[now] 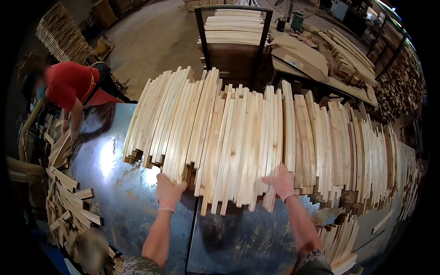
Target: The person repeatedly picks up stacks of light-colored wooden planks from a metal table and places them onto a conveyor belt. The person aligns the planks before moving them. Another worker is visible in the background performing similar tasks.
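A broad row of pale wooden strips [233, 146] lies side by side across a metal tabletop, with uneven near ends. My left hand [169, 191], in a light knit glove, is at the near ends of the strips on the left, thumb turned inward and the other fingers partly hidden. On the right, my gloved right hand [279, 182] grips near ends of the same row, its thumb pointing left across the strips. Several strips between the hands stick out nearer to me than the others.
The metal tabletop [137, 206] has a seam. Loose offcuts [73, 201] are heaped at left, near a person in a red shirt [73, 82]. More strips [339, 238] lie at lower right. A framed cart [233, 41] with stacked wood and a cardboard-topped table [302, 55] stand beyond.
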Tool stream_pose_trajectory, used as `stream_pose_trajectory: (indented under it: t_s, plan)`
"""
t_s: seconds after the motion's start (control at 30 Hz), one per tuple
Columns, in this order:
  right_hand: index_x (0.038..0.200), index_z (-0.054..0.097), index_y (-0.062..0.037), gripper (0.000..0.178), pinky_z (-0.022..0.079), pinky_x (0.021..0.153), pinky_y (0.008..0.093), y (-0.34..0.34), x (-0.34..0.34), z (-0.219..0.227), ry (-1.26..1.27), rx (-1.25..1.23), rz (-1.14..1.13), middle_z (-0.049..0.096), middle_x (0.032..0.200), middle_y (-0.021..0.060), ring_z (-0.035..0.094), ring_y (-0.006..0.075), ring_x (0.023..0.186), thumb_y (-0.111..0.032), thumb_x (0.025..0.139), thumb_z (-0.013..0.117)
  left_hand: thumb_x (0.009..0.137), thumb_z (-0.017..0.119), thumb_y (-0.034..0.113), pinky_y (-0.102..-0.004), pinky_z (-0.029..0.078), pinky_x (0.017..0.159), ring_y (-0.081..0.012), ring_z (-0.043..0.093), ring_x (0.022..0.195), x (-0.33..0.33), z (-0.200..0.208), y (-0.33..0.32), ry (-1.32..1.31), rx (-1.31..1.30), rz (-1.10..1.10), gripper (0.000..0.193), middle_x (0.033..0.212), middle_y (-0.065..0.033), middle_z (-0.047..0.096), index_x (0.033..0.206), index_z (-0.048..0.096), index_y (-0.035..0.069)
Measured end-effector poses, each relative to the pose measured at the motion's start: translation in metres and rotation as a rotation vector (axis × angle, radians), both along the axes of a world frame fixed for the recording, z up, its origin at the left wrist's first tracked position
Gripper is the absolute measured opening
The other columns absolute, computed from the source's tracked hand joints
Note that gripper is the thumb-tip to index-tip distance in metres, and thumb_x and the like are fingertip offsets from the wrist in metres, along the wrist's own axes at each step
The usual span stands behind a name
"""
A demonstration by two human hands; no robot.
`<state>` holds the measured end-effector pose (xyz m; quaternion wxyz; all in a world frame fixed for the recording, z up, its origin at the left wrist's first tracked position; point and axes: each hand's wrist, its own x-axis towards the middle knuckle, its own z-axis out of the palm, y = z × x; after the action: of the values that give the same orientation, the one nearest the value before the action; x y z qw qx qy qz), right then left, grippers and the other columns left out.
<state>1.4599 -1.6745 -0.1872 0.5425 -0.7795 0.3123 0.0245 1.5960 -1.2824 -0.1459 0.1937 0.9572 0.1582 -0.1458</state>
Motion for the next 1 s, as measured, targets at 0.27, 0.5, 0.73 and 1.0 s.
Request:
stream_pose_trajectory:
  t_s: [0.27, 0.5, 0.73, 1.0]
  plan:
    - [0.157, 0.047, -0.0054, 0.096, 0.054, 0.105, 0.042, 0.094, -0.138, 0.008, 0.184, -0.172, -0.027, 0.07, 0.133, 0.0178, 0.07, 0.0304, 0.118, -0.017, 0.074, 0.093, 0.065, 0.095, 0.032, -0.0488, 0.057, 0.091, -0.0427, 0.07, 0.1, -0.123, 0.009, 0.083, -0.071, -0.268, 0.083, 0.089, 0.115, -0.0236, 0.07, 0.133, 0.047, 0.001]
    - [0.169, 0.026, -0.0082, 0.102, 0.051, 0.111, 0.0417, 0.059, -0.111, 0.011, 0.183, 0.079, 0.01, 0.065, 0.144, 0.0223, 0.065, 0.033, 0.131, -0.038, 0.091, 0.083, 0.086, 0.081, 0.045, -0.0388, 0.054, 0.078, -0.0185, 0.065, 0.089, -0.003, -0.032, 0.135, 0.217, -0.443, -0.145, 0.057, 0.092, -0.0131, 0.071, 0.109, 0.07, -0.006]
    - [0.164, 0.033, 0.0029, 0.105, 0.047, 0.113, 0.0397, 0.058, -0.1, -0.085, 0.031, 0.25, -0.291, 0.064, 0.145, 0.0251, 0.064, 0.0303, 0.132, -0.056, 0.091, 0.079, 0.097, 0.077, 0.048, -0.0317, 0.052, 0.098, -0.0161, 0.067, 0.11, 0.072, -0.117, 0.108, 0.307, -1.079, 0.076, 0.063, 0.123, -0.0054, 0.074, 0.131, 0.071, -0.005]
    - [0.155, 0.047, 0.0022, 0.08, 0.049, 0.109, 0.0356, 0.092, -0.14, -0.023, 0.047, 0.429, -0.284, 0.065, 0.141, 0.0137, 0.063, 0.0196, 0.127, -0.041, 0.096, 0.079, 0.09, 0.083, 0.028, -0.0378, 0.055, 0.098, -0.0244, 0.071, 0.109, 0.006, -0.04, 0.108, 0.486, -1.081, 0.081, 0.058, 0.122, -0.012, 0.074, 0.135, 0.067, -0.005]
